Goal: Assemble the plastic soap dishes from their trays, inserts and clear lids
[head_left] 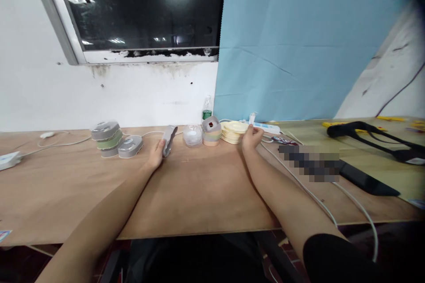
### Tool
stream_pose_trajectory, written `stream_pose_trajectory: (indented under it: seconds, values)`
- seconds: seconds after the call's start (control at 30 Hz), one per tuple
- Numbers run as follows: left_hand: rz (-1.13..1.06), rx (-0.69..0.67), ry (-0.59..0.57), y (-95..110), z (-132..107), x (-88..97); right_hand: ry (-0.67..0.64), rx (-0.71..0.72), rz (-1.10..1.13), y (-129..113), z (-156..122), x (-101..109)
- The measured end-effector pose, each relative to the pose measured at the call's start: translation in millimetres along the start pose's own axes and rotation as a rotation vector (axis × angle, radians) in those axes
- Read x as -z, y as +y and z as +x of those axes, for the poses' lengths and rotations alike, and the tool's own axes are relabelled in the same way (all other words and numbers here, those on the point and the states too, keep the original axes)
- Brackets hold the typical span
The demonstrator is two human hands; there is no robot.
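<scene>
My left hand [156, 154] is closed around a grey curved plastic part [169, 138], holding it tilted on edge just above the table. To the right, my right hand [252, 138] has its fingers bent at the edge of the top pale yellow plastic disc [239, 127], which lies on a stack of similar pieces [230, 136]. Whether that disc is lifted I cannot tell. Between my hands stand clear round plastic covers [192, 136] and a stack of coloured rings [211, 137], with a grey piece [210, 123] tilted on top.
Stacked grey and green containers [108, 139] and a single grey container [130, 146] stand to the left. A bottle [207, 108] and a power strip [267, 128] are by the wall. White cables [299, 181], a dark flat object [365, 179] and a black frame [361, 130] lie to the right.
</scene>
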State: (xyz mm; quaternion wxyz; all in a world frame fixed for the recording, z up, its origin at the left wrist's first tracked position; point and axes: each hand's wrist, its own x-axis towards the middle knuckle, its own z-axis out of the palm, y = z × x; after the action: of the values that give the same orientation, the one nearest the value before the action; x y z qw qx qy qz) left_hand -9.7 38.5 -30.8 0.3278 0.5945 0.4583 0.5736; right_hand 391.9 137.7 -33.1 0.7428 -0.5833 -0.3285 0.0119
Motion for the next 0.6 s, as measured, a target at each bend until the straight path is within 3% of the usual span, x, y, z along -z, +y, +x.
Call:
stream_pose_trajectory:
  seconds: [0.1,0.37,0.6]
  values:
    - [-0.006,-0.003,-0.011,2,-1,-0.9,0.017,0.019,-0.039,-2,-7,-4]
    - [-0.012,0.025,-0.019,-4,0,-0.4,-0.154,0.104,-0.295,-2,-12,-1]
    - [-0.020,0.061,-0.033,-3,-1,-0.7,-0.209,0.154,-0.390,-8,-19,-2]
